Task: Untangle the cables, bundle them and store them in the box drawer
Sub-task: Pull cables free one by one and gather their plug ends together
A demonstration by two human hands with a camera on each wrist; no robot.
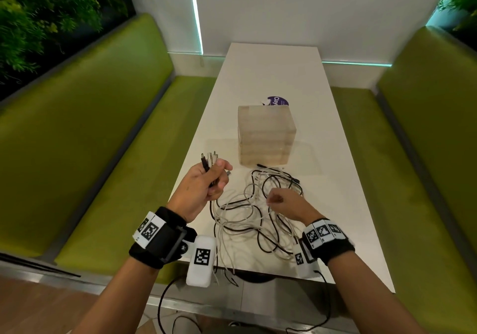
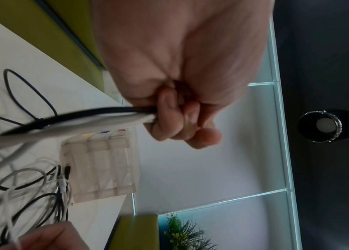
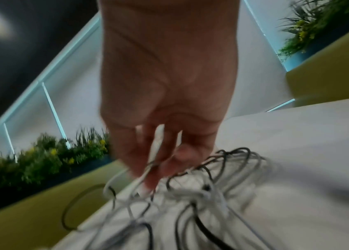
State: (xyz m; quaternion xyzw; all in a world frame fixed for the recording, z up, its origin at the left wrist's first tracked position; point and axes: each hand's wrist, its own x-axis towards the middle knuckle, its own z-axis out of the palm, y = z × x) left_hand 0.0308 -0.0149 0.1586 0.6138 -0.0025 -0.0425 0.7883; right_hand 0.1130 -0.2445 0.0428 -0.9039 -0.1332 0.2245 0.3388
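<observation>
Long white table [image 1: 335, 173] between two green benches [image 1: 85, 132]. On it, a see-through box with drawers [image 1: 265, 137], a purple round sticker [image 1: 277, 100] just behind the box, and a messy pile of black and white cables [image 1: 255, 214] spilling over the near edge.

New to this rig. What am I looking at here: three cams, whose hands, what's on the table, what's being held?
No robot here: a person works with bare hands, wearing strapped-on cameras with square markers. The big picture comes from a head camera looking down; the other two come from cameras on each wrist, looking along the hand.

On the white table stands a translucent drawer box, with a tangle of black and white cables in front of it, some hanging over the near edge.

The left hand grips a bunch of cable ends, plugs sticking up; the left wrist view shows its fingers curled round them. The right hand pinches a white cable from the tangle.
</observation>
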